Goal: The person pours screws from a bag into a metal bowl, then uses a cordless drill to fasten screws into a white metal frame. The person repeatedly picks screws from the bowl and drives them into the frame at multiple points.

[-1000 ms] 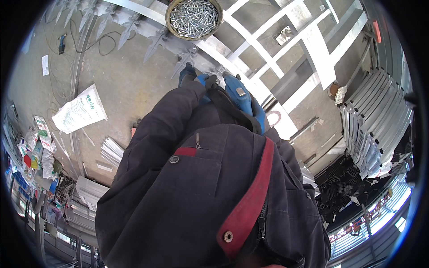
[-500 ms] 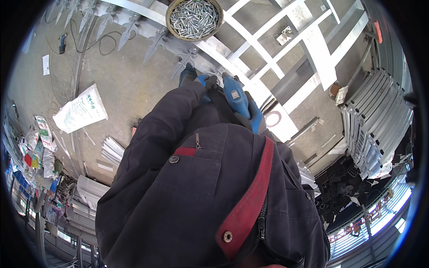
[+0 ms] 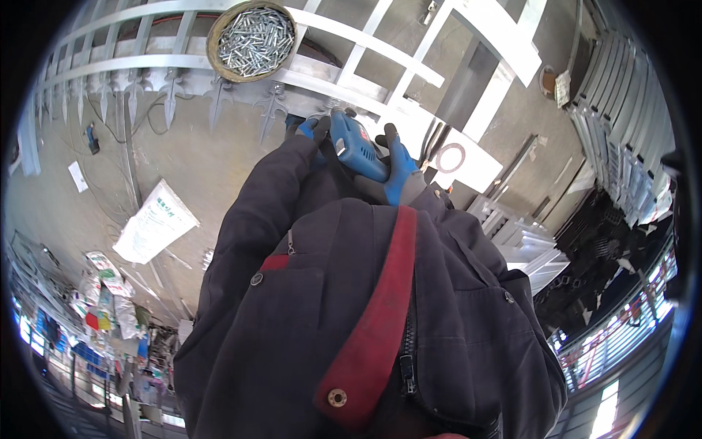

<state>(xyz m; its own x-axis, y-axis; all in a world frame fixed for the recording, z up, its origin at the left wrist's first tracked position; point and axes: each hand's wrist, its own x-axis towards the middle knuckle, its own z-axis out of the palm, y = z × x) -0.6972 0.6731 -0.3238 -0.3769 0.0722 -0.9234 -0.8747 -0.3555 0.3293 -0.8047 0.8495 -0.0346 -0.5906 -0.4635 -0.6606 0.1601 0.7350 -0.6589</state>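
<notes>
A blue power drill point(image 3: 356, 148) lies at the centre, its front end at the silver rail of a metal fence panel. My left hand point(image 3: 313, 129), in a blue and dark grey glove, is closed beside the drill's front end; what its fingers hold is hidden. My right hand point(image 3: 399, 162), gloved alike, stands just right of the drill's body with fingers stretched and apart. The drill's underside cannot be seen. Left of my left hand, a grey spear-shaped finial point(image 3: 271, 110) points down from the rail point(image 3: 307, 82).
A round tub point(image 3: 213, 45) of metal screws or rivets sits on the panel. White bars point(image 3: 409, 67) cross at upper right. A white sack point(image 3: 156, 223) and a corded dark tool point(image 3: 91, 139) lie on the floor at left. Stacked metal profiles point(image 3: 618, 124) stand at right.
My view has shifted, so the tub and panel appear farther left. My right hand's fingers have come off the drill's side and spread. My left hand stays by the drill's front end.
</notes>
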